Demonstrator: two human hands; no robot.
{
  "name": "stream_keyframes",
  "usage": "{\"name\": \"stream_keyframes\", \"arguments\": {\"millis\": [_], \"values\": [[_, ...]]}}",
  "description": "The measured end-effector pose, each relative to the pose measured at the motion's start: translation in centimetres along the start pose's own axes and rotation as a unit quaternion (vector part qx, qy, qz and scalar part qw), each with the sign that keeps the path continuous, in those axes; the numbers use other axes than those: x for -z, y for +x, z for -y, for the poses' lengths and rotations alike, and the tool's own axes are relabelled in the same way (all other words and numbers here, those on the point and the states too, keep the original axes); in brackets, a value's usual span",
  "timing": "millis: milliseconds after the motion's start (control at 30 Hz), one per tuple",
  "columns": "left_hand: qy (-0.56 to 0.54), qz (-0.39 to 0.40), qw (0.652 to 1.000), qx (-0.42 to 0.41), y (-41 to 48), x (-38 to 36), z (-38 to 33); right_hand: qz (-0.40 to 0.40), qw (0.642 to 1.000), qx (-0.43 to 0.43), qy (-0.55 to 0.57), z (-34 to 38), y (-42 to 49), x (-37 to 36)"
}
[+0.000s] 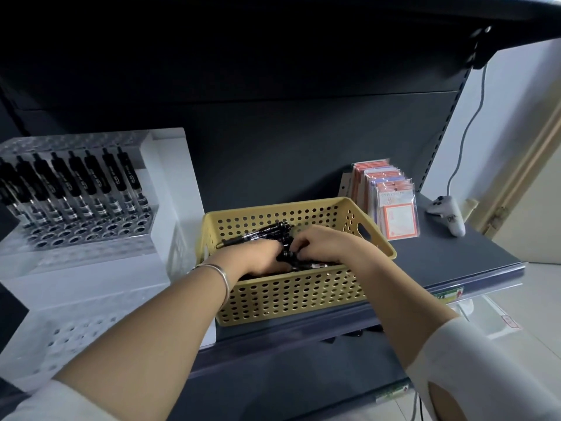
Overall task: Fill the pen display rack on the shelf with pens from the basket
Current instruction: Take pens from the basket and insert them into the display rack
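Inside basket [288, 296], half-hidden pens [267, 231]

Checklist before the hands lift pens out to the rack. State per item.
1. Stock: ok, pens lie in the basket.
2. Right hand grip: ok, fingers curl on pens.
3. Left hand grip: cannot tell, fingers buried among pens.
4. Free holes: ok, the rack has empty front rows; only its back row is filled.
5. Rack position: ok, upright, left of the basket.
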State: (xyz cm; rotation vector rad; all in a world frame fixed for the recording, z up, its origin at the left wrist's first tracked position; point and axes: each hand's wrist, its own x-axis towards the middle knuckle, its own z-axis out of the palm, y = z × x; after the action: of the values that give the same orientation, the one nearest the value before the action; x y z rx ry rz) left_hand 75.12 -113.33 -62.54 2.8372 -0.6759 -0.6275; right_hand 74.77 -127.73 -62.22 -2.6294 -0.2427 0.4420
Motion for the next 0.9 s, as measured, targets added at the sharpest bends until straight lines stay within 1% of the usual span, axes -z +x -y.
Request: {"name": "stream_keyframes", "arguments": {"millis": [67,133,200,267,333,433,500,600,633,667,767,800,833,900], "values": [[-0.006,-0.030,1.000,-0.009,-0.3,0.2,0.4,-0.025,0.999,0.007,0.040,-0.1,0.0,0.2],[-0.003,-0.066,0.998,-0.001,-0.4,0.2,0.7,-0.066,0.995,0.009,0.079,-0.2,-0.1,0.4],[0.036,-0.112,0.993,0.009,-0.6,0.2,0.7,-0.123,0.986,0.013,0.110,-0.1,-0.1,0.5],[0.091,-0.174,0.981,0.007,-0.8,0.4,0.4,-0.170,0.974,0.014,0.146,0.0,-0.2,0.6],[0.120,-0.225,0.967,0.012,-1.1,0.7,0.1,-0.202,0.963,0.012,0.180,0.1,-0.4,0.8],[0.114,-0.271,0.955,0.027,-1.4,1.3,-0.1,-0.270,0.942,0.001,0.199,0.1,-0.5,1.1],[0.100,-0.297,0.949,0.032,-1.6,1.7,-0.2,-0.304,0.918,-0.033,0.251,0.0,-0.7,1.5],[0.064,-0.331,0.941,0.044,-1.8,2.1,0.0,-0.314,0.877,-0.062,0.360,-0.1,-1.1,1.7],[0.050,-0.342,0.937,0.048,-2.0,2.3,0.0,-0.312,0.869,-0.074,0.376,-0.2,-1.1,1.8],[0.033,-0.350,0.935,0.056,-2.1,2.5,0.0,-0.308,0.870,-0.084,0.376,-0.3,-1.2,1.8],[-0.026,-0.368,0.926,0.078,-2.5,3.0,-0.1,-0.277,0.887,-0.124,0.348,-0.3,-1.1,1.6],[-0.046,-0.370,0.924,0.084,-2.7,3.2,-0.2,-0.265,0.885,-0.135,0.357,-0.3,-1.0,1.4],[-0.063,-0.367,0.924,0.086,-2.9,3.3,-0.3,-0.259,0.874,-0.142,0.385,-0.4,-1.0,1.4],[-0.077,-0.358,0.927,0.080,-3.1,3.4,-0.6,-0.254,0.830,-0.140,0.476,-0.5,-1.4,1.4]]}}
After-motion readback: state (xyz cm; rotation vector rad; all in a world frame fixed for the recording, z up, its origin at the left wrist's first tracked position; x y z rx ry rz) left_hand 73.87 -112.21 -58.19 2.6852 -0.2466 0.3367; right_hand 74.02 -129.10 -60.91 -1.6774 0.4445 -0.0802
